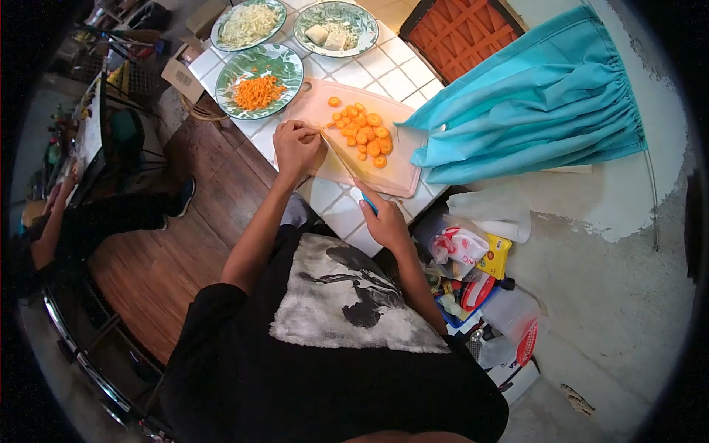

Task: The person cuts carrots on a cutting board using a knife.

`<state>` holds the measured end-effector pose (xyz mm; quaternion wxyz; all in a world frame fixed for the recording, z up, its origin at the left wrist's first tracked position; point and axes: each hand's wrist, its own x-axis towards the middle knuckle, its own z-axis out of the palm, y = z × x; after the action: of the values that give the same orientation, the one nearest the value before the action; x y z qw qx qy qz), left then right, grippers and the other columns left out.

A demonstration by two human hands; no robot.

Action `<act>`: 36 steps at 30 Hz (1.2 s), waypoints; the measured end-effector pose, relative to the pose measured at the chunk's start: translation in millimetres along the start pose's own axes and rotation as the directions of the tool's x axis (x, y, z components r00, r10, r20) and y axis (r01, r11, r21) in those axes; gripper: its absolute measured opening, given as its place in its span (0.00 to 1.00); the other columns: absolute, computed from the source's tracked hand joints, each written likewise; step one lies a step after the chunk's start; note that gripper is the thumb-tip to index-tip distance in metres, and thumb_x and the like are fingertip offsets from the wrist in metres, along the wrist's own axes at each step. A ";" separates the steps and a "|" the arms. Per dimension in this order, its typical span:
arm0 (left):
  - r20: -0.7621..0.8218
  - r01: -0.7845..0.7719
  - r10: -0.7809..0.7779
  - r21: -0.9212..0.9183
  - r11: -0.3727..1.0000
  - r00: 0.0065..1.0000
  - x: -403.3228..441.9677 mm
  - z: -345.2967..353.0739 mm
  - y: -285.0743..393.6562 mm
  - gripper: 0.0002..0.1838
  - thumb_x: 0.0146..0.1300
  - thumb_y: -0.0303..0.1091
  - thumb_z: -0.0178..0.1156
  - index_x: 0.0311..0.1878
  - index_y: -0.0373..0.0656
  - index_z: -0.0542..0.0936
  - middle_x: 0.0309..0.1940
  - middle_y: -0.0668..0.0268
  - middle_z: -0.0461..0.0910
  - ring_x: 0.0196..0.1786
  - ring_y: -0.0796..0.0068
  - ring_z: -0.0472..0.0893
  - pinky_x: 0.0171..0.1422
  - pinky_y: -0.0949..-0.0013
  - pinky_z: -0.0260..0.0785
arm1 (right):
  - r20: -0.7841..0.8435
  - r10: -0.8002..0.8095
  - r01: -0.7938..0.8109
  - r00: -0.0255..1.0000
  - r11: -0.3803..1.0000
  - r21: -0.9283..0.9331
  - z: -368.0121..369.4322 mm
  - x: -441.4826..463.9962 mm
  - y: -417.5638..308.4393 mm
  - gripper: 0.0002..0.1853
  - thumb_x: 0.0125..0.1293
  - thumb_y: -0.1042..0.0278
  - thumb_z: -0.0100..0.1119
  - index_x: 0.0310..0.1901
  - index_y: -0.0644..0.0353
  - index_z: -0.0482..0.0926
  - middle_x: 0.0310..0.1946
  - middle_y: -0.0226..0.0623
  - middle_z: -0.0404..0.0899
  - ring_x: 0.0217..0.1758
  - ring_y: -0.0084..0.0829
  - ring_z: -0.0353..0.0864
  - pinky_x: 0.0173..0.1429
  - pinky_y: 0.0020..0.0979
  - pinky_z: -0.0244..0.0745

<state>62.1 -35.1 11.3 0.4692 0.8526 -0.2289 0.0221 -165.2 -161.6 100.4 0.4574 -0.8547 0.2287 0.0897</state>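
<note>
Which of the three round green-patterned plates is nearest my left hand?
The round green-patterned plate heaped with shredded orange carrot; the other two, farther off, hold pale food.

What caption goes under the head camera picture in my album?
Knife in the right hand, carrot slices on a pink cutting board.

My thin-bladed knife has a blue handle, and my flat plastic cutting board is pale pink. I see vivid orange on the round carrot slices and on the heap of fine carrot shreds. My three round plates share a mottled green-and-white pattern; the pale shreds on another are creamy white. Square white ceramic tiles are gridded by darker lines. The gathered fabric curtain is plain turquoise, the crisscrossed lattice panel orange-red. My black short-sleeved T-shirt bears a whitish panel with black shapes, above a brown plank-patterned floor.
</note>
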 end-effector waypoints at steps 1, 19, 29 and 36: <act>-0.004 0.000 0.000 0.000 1.000 1.000 -0.5 -0.1 -0.1 0.05 0.50 0.32 0.74 0.31 0.46 0.91 0.38 0.67 0.83 0.51 0.62 0.78 0.60 0.59 0.69 | 0.002 0.003 -0.003 1.000 1.000 -0.021 -0.7 -0.1 0.4 0.27 0.76 0.66 0.53 0.75 0.45 0.71 0.59 0.56 0.81 0.59 0.55 0.82 0.62 0.46 0.77; -0.010 -0.004 0.004 0.055 0.998 1.000 -0.6 -3.1 8.4 0.07 0.50 0.33 0.74 0.34 0.47 0.91 0.39 0.69 0.82 0.51 0.63 0.78 0.60 0.59 0.68 | -0.034 -0.059 0.062 0.998 0.995 0.075 10.5 -2.7 -5.5 0.28 0.78 0.65 0.50 0.78 0.44 0.66 0.33 0.66 0.80 0.41 0.65 0.82 0.44 0.57 0.74; 0.011 -0.002 0.001 0.060 0.998 1.000 1.1 -3.3 6.0 0.05 0.48 0.32 0.74 0.30 0.46 0.90 0.36 0.69 0.83 0.51 0.62 0.77 0.59 0.58 0.67 | 0.025 0.043 -0.045 0.999 0.997 0.057 6.6 2.2 -23.8 0.27 0.79 0.65 0.48 0.78 0.43 0.65 0.32 0.66 0.80 0.40 0.65 0.82 0.45 0.56 0.74; 0.034 0.016 -0.017 0.028 0.999 0.999 1.5 -3.2 0.3 0.06 0.47 0.32 0.74 0.30 0.46 0.89 0.37 0.69 0.84 0.51 0.62 0.77 0.58 0.57 0.67 | -0.055 -0.078 0.084 0.995 0.988 0.133 19.4 42.7 -26.0 0.26 0.78 0.69 0.50 0.76 0.49 0.68 0.60 0.62 0.79 0.64 0.60 0.78 0.67 0.45 0.73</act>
<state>63.9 -33.2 13.7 0.4536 0.8611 -0.2296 0.0067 -114.3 -146.4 93.2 0.5117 -0.8323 0.2106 0.0340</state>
